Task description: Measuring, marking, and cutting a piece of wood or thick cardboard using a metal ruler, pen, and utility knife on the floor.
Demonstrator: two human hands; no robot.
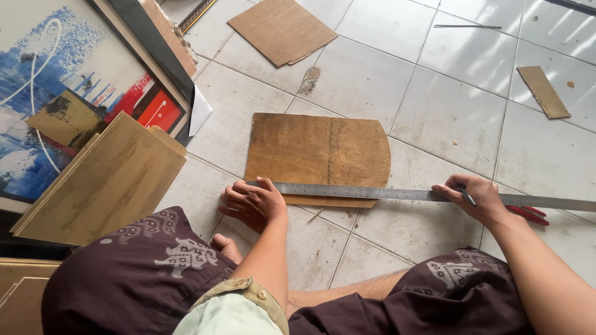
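Observation:
A brown wooden board with one rounded side lies flat on the white tiled floor. A long steel ruler lies across its near edge and runs off to the right. My left hand presses down on the ruler's left end, fingers spread. My right hand rests on the ruler further right and grips a dark pen between its fingers. Red-handled scissors lie just beyond my right hand, partly under the ruler.
Stacked wooden panels and a framed blue and red picture lean at the left. Another brown sheet lies at the top, a narrow wooden strip at the right. My knees in dark patterned shorts fill the bottom.

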